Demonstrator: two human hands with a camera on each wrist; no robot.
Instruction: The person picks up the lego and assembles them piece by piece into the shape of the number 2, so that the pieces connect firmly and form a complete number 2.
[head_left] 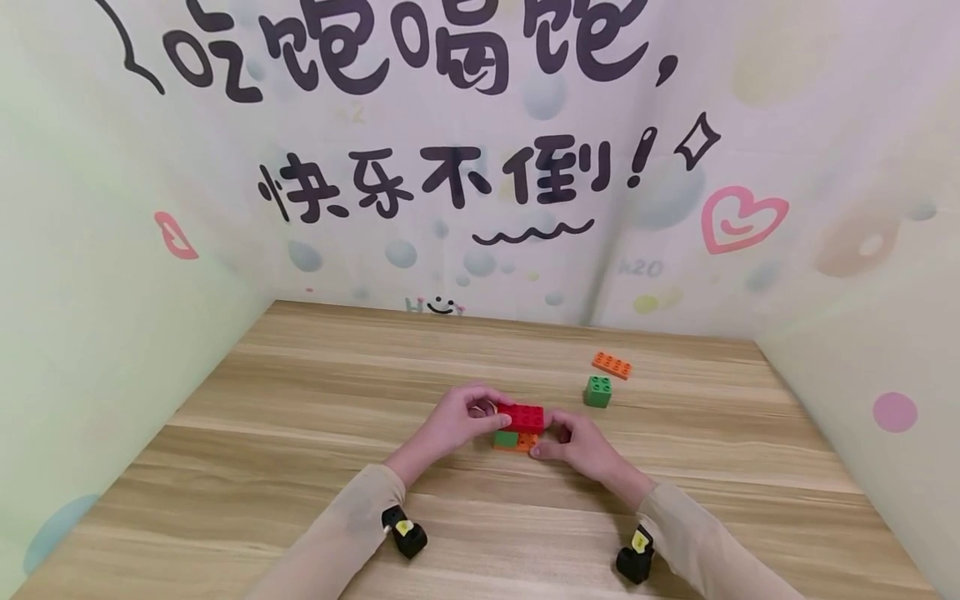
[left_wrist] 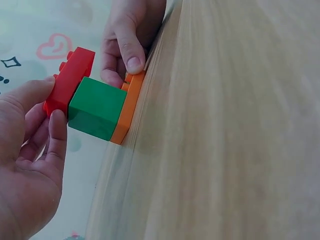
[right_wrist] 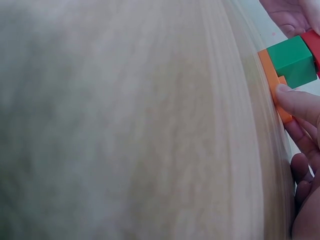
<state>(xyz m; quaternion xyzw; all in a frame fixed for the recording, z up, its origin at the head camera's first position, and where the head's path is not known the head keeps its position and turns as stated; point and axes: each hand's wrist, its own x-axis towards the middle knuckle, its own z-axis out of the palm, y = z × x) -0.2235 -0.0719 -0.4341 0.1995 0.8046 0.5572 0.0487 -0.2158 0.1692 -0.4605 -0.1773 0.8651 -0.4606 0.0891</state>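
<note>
A red building brick (head_left: 527, 417) with studs on top is pinched between the thumb and fingers of my left hand (head_left: 467, 414). Directly beneath it is a green brick (left_wrist: 97, 107), which sits on one end of a flat orange brick (left_wrist: 128, 109) lying on the table. Red and green look in contact or nearly so; whether their studs are locked, I cannot tell. My right hand (head_left: 583, 450) grips the other end of the orange brick, its thumb over the studs in the right wrist view.
Behind and to the right stand a second green brick (head_left: 597, 392) and, farther back, another flat orange brick (head_left: 612, 365). The wooden table (head_left: 337, 375) meets printed cloth walls (head_left: 450, 275) at the back and sides. Each wrist wears a small black camera.
</note>
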